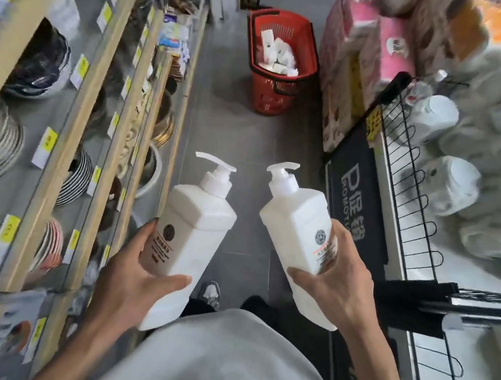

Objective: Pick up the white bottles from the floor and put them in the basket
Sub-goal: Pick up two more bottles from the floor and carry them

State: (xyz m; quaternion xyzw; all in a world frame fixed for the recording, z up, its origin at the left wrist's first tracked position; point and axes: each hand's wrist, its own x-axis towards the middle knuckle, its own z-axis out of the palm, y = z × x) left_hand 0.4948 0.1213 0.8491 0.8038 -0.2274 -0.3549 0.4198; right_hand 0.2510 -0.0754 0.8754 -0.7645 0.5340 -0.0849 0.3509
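Two white bottles, lower centre of frame, both off the floor. Left hand is curling its fingers round the left bottle; right hand is gripping the right bottle. One red basket is standing upper centre on the grey floor, well apart, holding white packs too blurred to count.

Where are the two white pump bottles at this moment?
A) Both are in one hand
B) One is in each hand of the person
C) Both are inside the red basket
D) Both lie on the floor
B: the left hand grips one white pump bottle and the right hand grips the other white pump bottle, while the red basket stands farther down the aisle on the floor.
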